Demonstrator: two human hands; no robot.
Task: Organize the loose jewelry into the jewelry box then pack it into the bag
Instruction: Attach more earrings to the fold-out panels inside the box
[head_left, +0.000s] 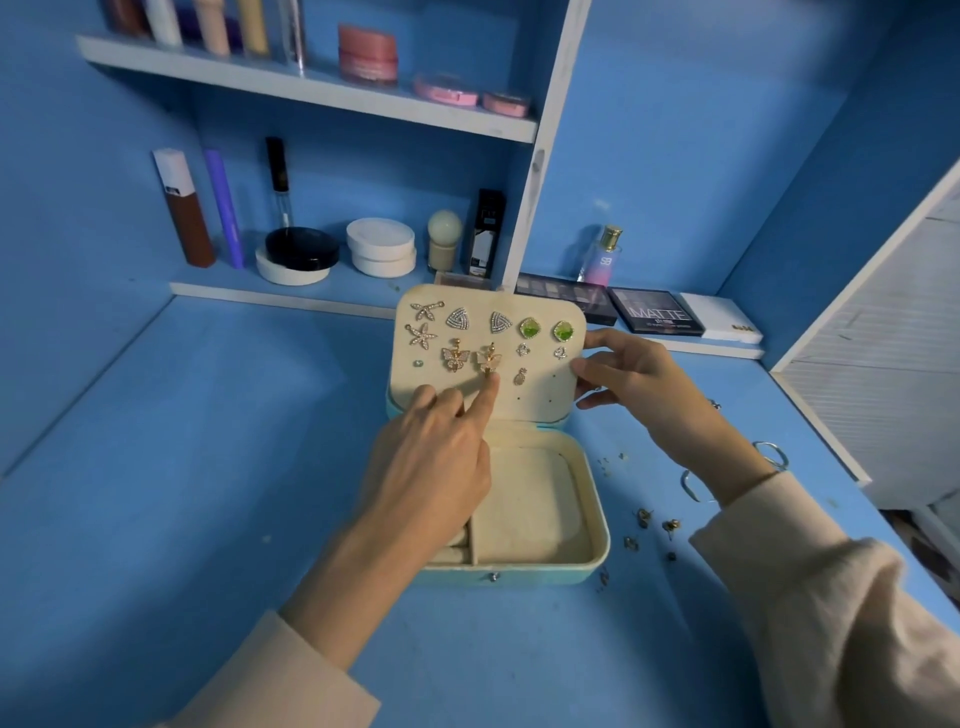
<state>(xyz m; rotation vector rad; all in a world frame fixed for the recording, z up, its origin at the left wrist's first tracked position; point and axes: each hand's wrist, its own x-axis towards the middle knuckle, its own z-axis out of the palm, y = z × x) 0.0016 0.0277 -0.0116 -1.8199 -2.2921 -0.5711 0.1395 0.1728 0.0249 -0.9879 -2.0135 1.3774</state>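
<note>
Head view: the left hand (431, 457) reaches across the open jewelry box (598, 545), which sits on the blue desk (208, 467). Its index finger is straight, the tip pressing the right-hand butterfly earring (489, 358) against the cream lid (545, 387). The other fingers are curled under and hold nothing.

Much of the sorting looks done. Pinned to the lid, from the left, are:
- two starfish earrings (422, 335) and a tiny stud below them
- the butterfly pair
- two triangular earrings (458, 318)
- two green stone studs (530, 328)
- a few small clear pieces beneath those

Some holes low on the right of the lid are still unfilled, and the tray compartments that show in the base hold nothing.

The right hand (628, 379) grips the lid's right edge, thumb on the front and fingers curled round the side, propping it upright.

Further right, work remains. Several small loose earrings (644, 517) and earring backs lie scattered on the desk just beside the box. Silver rings (771, 453) lie near the right wrist. These still need placing, then the box needs closing. No bag is in view, so the packing step has not begun as far as can be judged.
</note>
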